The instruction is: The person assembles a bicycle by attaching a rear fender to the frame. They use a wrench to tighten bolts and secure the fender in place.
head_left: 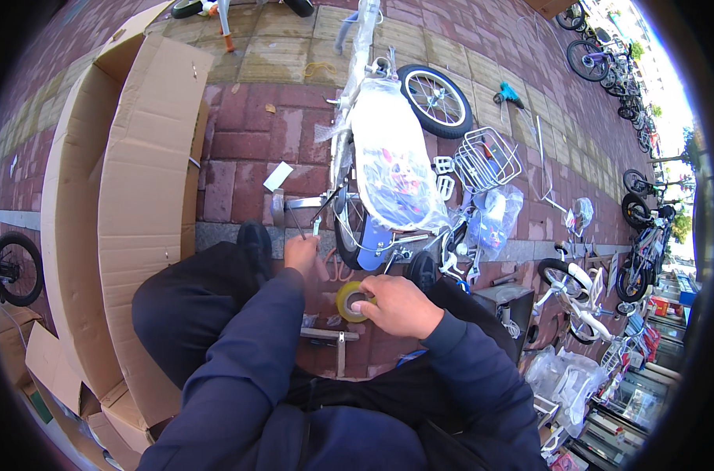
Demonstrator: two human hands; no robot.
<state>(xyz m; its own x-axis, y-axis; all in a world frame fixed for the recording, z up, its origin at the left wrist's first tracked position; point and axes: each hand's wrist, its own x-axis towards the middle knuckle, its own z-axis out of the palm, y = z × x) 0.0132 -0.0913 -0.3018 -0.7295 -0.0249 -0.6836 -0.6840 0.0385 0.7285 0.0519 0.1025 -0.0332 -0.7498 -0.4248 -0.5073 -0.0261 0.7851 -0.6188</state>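
Observation:
My left hand (300, 253) is closed among tools on the brick paving, with a thin metal shaft (295, 224) standing out past its fingers. What it grips is partly hidden. Beside it lie a hammer (278, 210) and pliers with pink handles (340, 270). My right hand (400, 304) is curled, its thumb over the edge of a roll of yellowish tape (346, 301). Just beyond both hands is a partly built child's bicycle with a wheel under a blue mudguard (374, 250). A plastic-wrapped white panel (388, 149) with a printed picture lies against it.
At left stands a large open cardboard box (149, 196). A loose wheel (435, 100), a wire basket (489, 161), a teal power drill (509, 96) and bagged parts (496, 220) lie beyond. A white bicycle (577, 290) is at right; parked bicycles line the far right.

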